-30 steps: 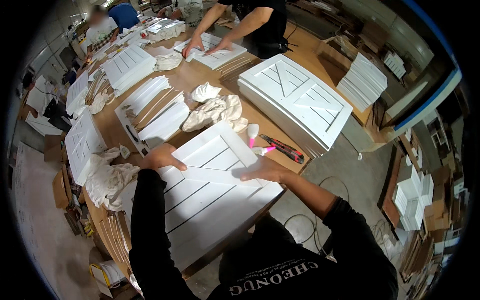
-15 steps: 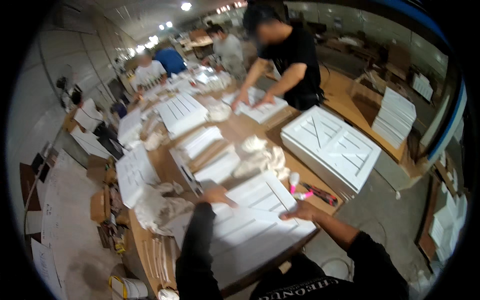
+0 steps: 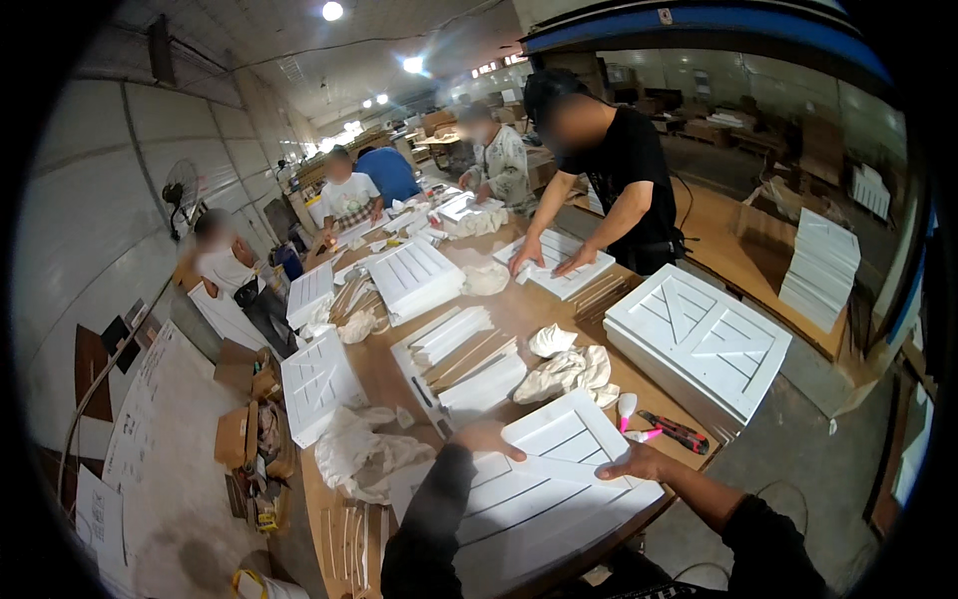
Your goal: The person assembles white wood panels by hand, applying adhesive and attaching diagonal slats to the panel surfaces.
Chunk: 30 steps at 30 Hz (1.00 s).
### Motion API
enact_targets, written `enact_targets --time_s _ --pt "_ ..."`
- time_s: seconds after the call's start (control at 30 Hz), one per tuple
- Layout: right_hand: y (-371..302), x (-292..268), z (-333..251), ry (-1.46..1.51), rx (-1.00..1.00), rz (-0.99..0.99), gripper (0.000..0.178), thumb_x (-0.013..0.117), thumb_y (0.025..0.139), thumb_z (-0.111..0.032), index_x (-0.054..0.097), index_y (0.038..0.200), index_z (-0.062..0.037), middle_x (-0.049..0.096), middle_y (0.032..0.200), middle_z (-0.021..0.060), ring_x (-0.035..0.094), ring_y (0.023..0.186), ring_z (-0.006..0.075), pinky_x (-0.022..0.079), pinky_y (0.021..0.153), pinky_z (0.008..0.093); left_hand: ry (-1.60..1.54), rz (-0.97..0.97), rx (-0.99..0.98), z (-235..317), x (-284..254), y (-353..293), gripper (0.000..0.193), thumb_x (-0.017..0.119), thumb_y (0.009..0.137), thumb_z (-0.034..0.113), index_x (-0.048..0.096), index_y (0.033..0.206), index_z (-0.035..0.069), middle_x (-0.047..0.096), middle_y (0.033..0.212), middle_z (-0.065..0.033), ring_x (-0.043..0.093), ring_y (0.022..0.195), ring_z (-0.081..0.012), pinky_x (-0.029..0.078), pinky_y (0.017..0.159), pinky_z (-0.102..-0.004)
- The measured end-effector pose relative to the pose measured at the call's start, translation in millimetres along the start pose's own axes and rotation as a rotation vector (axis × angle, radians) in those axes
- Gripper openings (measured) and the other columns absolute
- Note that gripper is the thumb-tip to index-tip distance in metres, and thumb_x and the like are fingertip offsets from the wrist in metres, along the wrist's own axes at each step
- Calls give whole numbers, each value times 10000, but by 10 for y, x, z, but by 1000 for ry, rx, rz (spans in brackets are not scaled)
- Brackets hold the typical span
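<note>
We grip the white panel (image 3: pixel 551 486) by opposite edges with our left hand (image 3: pixel 486 437) and right hand (image 3: pixel 636 463), thumbs on its face. Just beyond our right hand lies a red-and-black cutter (image 3: pixel 675 432); farther out, a panel stack (image 3: pixel 701 341).

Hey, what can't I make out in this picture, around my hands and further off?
All in the head view:
Underside of the panel: hidden by its own top face.
Most fingers of the left hand: hidden by the hand itself.
Anything under the cloth near the left sleeve: covered by it.
Base of the bucket: cut off by the lower edge.
Marks on the whiteboard: too small and faint.
</note>
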State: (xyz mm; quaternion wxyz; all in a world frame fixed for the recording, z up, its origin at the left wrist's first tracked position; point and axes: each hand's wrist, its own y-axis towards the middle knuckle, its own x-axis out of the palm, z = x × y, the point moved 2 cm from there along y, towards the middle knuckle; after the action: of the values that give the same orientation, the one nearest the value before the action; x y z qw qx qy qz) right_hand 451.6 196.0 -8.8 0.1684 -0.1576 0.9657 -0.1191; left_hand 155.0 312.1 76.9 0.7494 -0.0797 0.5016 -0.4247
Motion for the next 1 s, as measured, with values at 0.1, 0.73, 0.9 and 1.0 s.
enact_targets --time_s 0.1,0.73,0.9,1.0 --pt "-13 3 -86 -53 64 -90 781 761 625 -592 618 1144 -27 636 1103 153 576 1073 229 415 939 322 -61 2 30 67 -32 -103 917 719 605 587 521 1226 -58 523 1246 -262 481 1185 -346 359 990 -352" --pt "-17 21 -98 -197 64 -61 686 663 671 -672 686 1091 -130 638 1118 159 571 1077 272 417 934 343 -177 67 46 -192 81 153 844 784 626 443 492 1250 -45 521 1251 -223 478 1169 -320 346 991 -343" --pt "-194 -56 -303 -243 119 -175 663 568 703 -730 681 1109 -218 611 1208 83 530 1155 262 349 1030 361 -6 -7 31 -266 74 546 935 787 627 487 431 1319 -31 479 1310 -222 427 1232 -328 301 1045 -375" --pt "150 161 -23 -103 -96 -63 651 700 701 -600 695 1016 -30 684 891 94 611 931 199 461 848 335 -109 56 109 -231 -25 465 876 790 638 453 459 1293 -25 503 1280 -210 450 1209 -315 319 1031 -373"
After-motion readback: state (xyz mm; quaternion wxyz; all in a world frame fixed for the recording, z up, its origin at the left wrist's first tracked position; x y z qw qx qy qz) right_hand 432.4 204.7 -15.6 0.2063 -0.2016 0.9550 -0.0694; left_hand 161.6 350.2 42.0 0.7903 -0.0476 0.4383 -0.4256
